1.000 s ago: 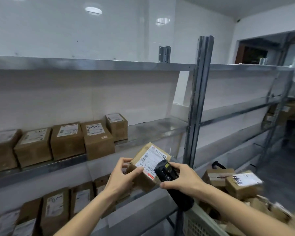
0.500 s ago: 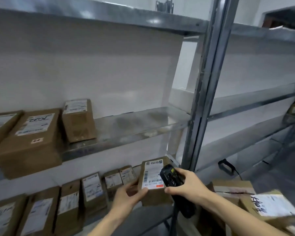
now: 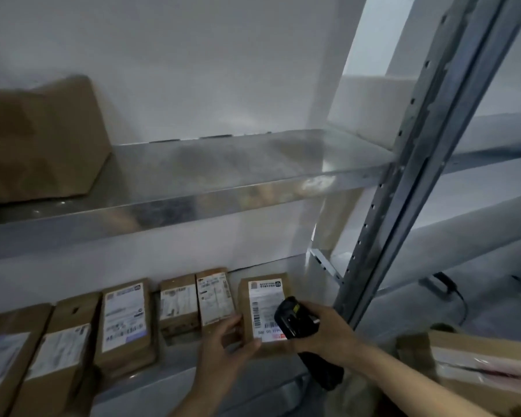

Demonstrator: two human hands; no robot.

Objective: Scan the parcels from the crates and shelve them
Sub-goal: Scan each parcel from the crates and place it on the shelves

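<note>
Parcel [image 3: 263, 311] held label-out by left hand [image 3: 223, 353] fingers at the lower shelf [image 3: 193, 371]; right hand [image 3: 322, 329] grips scanner [image 3: 295, 319] aimed at it.

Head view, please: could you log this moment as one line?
left hand grips parcel at row's right end, lower shelf | right hand holds scanner over its label

Left hand [image 3: 223, 350]: grips the parcel [image 3: 263, 314] on the lower shelf [image 3: 193, 374].
Right hand [image 3: 325, 332]: holds the scanner [image 3: 295, 322] over its label.
</note>
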